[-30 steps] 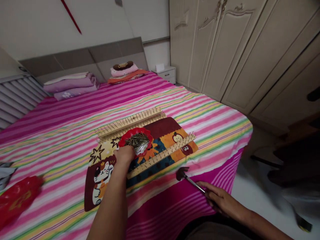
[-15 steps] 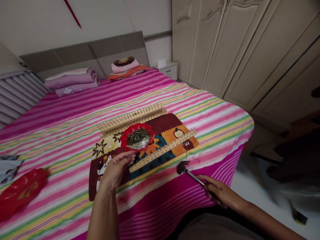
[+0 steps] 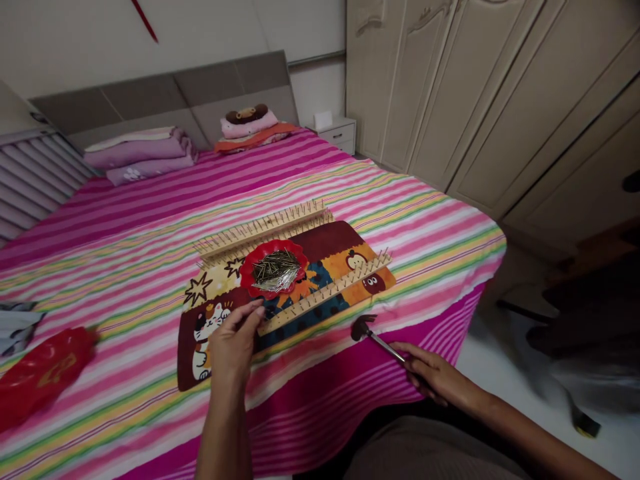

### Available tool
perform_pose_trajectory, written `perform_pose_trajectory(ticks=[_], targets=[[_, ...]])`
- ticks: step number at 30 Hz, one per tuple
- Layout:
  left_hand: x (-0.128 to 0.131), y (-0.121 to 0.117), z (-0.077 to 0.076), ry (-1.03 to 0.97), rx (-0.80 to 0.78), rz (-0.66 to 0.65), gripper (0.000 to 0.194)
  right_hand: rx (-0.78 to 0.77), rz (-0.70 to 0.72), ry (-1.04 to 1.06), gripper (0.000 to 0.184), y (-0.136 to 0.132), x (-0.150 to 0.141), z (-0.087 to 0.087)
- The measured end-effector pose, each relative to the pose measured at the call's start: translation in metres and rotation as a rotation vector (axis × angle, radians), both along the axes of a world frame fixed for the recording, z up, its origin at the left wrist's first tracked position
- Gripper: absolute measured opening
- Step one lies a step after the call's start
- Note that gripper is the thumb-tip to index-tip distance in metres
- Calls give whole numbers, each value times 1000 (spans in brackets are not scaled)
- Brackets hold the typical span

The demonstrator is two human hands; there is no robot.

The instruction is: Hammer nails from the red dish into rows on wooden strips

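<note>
My right hand (image 3: pixel 433 373) is closed round the handle of a claw hammer (image 3: pixel 383 345), its dark head over the bed's near edge. My left hand (image 3: pixel 235 333) is pinched, fingertips beside the left end of a wooden strip (image 3: pixel 325 293) studded with upright nails. Whatever is between those fingers is too small to make out. Just beyond that hand, a red scalloped bowl (image 3: pixel 249 283) holds a heap of nails (image 3: pixel 277 268). Bowl and strip rest on a patterned mat (image 3: pixel 327 239) printed with a cat. More nail-studded strips (image 3: pixel 265 235) lie along the mat's far edge.
A striped sheet covers the bed (image 3: pixel 150 280). On the left lie a red plastic bag or wrapper (image 3: pixel 47 370) and grey cloth (image 3: pixel 17 327). Folded bedding (image 3: pixel 145 157) is near the headboard (image 3: pixel 165 93). A wardrobe (image 3: pixel 425 87) stands at the right, with dark items below it.
My left hand has come out of the nail bowl, fingers pinched, and moved towards me to the near strip's left end. My right hand keeps the hammer in nearly the same place.
</note>
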State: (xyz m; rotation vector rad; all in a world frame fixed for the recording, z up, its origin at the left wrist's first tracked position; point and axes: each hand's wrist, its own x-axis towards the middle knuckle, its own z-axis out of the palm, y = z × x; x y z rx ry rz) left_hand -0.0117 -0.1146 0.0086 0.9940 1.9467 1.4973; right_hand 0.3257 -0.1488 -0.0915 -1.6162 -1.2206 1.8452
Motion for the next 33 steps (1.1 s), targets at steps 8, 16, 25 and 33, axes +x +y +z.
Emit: perform_pose_trajectory(ticks=[8, 16, 25, 33], targets=[[32, -4, -43, -69, -92, 81, 29, -7, 5, -18, 62, 0, 2, -6], [36, 1, -55, 184, -160, 102, 22, -10, 5, -39, 62, 0, 0, -2], [38, 0, -69, 443, -24, 48, 22, 189, 96, -21, 52, -10, -14, 32], [37, -3, -76, 497, 41, 24, 19, 565, 292, 90, 42, 17, -67, 103]])
